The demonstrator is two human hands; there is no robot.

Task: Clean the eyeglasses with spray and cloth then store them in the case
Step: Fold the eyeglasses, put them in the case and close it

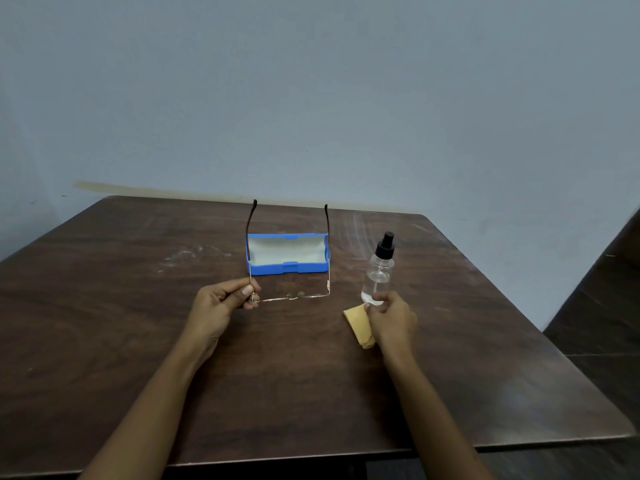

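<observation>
Left hand [221,303]: thumb and fingers pinch the eyeglasses [294,297] at the frame's 9 o'clock corner, temples open toward 12. Right hand [391,320]: fingers curled round the spray bottle [379,271] base. Yellow cloth [358,325] half hidden under that hand, possibly held too. Lenses barely visible. Open blue case [287,268] at 12 of the eyeglasses, on dark wood worktop [121,306]; grey-blue wall [311,98] behind.

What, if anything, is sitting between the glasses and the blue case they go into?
Nothing visible. The left hand holds the eyeglasses in front of the open case, whose pale inside shows nothing in it. The spray bottle, in the right hand, and the cloth sit to the right.
</observation>
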